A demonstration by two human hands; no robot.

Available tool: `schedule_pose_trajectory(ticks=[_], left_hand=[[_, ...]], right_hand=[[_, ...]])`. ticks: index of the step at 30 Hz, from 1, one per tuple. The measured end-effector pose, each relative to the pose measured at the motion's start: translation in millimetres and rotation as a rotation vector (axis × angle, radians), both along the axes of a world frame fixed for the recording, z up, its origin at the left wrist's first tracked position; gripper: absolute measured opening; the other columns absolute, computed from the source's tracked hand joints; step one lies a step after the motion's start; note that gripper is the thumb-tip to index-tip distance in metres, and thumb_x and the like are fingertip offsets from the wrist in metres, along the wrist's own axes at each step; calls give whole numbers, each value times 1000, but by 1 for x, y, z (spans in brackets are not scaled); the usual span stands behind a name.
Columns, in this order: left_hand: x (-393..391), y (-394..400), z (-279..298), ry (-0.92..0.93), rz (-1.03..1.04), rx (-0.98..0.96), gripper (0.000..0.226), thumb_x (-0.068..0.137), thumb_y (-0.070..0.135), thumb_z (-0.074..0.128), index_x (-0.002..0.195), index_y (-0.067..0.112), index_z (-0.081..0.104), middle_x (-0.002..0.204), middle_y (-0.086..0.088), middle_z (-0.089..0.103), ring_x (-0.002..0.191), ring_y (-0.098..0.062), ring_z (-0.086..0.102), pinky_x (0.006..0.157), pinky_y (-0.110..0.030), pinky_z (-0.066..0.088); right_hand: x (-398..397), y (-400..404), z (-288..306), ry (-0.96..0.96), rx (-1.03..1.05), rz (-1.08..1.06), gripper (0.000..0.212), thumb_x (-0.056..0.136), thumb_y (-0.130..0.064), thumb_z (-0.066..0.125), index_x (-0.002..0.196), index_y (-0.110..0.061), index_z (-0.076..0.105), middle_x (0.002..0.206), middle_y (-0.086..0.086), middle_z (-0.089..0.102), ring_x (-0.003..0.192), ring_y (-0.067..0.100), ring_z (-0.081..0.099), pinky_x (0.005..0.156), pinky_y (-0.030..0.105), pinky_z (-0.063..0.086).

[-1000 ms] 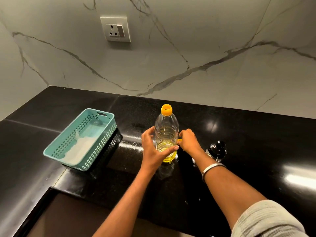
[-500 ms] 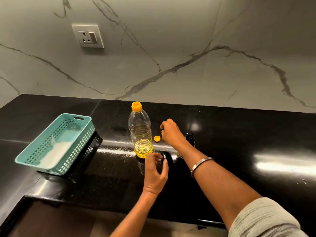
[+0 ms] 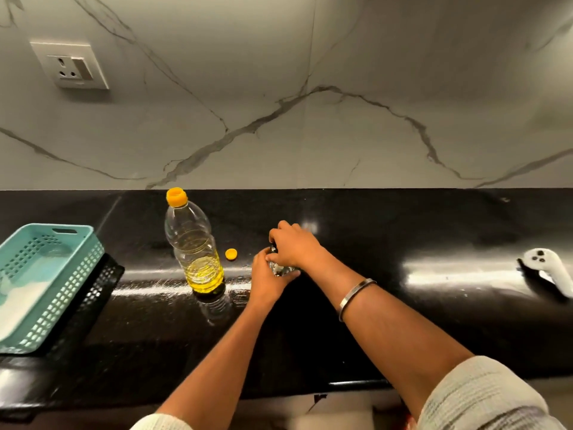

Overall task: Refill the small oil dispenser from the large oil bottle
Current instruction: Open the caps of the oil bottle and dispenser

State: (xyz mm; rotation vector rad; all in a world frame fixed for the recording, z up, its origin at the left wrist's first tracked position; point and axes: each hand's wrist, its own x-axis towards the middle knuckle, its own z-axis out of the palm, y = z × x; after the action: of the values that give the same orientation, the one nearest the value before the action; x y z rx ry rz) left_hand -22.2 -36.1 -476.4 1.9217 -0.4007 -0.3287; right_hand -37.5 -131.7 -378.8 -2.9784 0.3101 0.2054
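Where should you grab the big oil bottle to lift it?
Grip the big oil bottle round its ribbed middle, coming from the left side. It stands upright, the oil sits low, and both hands are busy on its right.

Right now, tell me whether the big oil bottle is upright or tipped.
Upright: the oil bottle stands on the black counter, orange cap on top, neither hand touching it.

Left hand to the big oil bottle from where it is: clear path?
Probably yes. The left hand grips the small dispenser; the oil bottle stands just left of it, nothing between except a small yellow cap lying flat. It must let go first.
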Motion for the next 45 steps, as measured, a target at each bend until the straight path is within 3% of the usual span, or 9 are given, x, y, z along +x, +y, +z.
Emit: schedule_pose_trajectory(ticks=[3, 12, 17, 22, 28, 31, 34, 39, 45], left_hand=[[-2, -6, 8, 53, -18, -56, 51, 70, 8, 82, 109, 17, 51, 96, 11, 58, 86, -4, 60, 67, -15, 47], [5, -3, 3, 38, -22, -61, 48, 64, 16, 85, 102, 27, 56, 102, 2, 66, 90, -10, 65, 75, -29, 54], [6, 0, 4, 49, -41, -66, 53, 64, 15, 85, 108, 25, 57, 106, 4, 65, 93, -5, 62, 72, -16, 47], [8, 1, 3, 46, -44, -73, 54, 64, 14, 85, 112, 19, 60, 106, 2, 66, 96, -8, 64, 79, -21, 51], [10, 1, 0, 77, -50, -70, 59, 63, 20, 85, 115, 21, 58, 105, 4, 67, 93, -8, 66, 82, -30, 56], [10, 1, 2, 62, -66, -63, 54, 64, 18, 85, 111, 24, 59, 102, 5, 68, 91, -8, 66, 81, -31, 56], [10, 2, 3, 41, -75, -66, 53, 63, 16, 85, 109, 23, 60, 101, 5, 68, 92, -9, 66, 80, -28, 54], [10, 3, 3, 51, -64, -63, 55, 62, 18, 85, 112, 19, 60, 102, 4, 67, 93, -9, 65, 81, -29, 55], [8, 3, 6, 48, -74, -77, 54, 65, 18, 84, 113, 22, 59, 103, 7, 66, 92, -7, 64, 79, -24, 54]], right_hand=[[-2, -2, 1, 31, 5, -17, 45, 87, -34, 65, 124, -14, 52, 124, 10, 46, 112, 33, 51, 84, 41, 46], [3, -1, 3, 83, 17, -26, 40, 83, -29, 70, 116, -12, 54, 114, 11, 53, 97, 28, 60, 70, 34, 44], [9, -5, 7, 150, 6, 67, 47, 72, -21, 79, 115, -19, 59, 113, 5, 56, 99, 26, 60, 82, 39, 53], [10, -13, 8, 198, 105, 149, 51, 75, -4, 72, 120, -23, 56, 121, 2, 54, 106, 24, 56, 92, 41, 50], [9, -20, 9, 108, 207, 125, 45, 74, -35, 79, 114, -32, 58, 120, -7, 47, 107, 16, 53, 90, 40, 50], [8, -17, 8, 107, 104, 46, 53, 77, -47, 73, 121, -26, 53, 119, 1, 48, 105, 22, 55, 87, 39, 50], [9, -12, 5, 144, 15, 25, 51, 79, -42, 73, 120, -19, 53, 115, 7, 53, 102, 26, 57, 82, 37, 50], [17, -17, 14, 274, 94, 145, 55, 71, -7, 79, 119, -25, 57, 122, 2, 46, 113, 24, 51, 92, 41, 50], [16, -20, 6, 199, 102, 49, 66, 72, -38, 80, 129, -28, 47, 125, 2, 43, 109, 24, 53, 91, 42, 50]])
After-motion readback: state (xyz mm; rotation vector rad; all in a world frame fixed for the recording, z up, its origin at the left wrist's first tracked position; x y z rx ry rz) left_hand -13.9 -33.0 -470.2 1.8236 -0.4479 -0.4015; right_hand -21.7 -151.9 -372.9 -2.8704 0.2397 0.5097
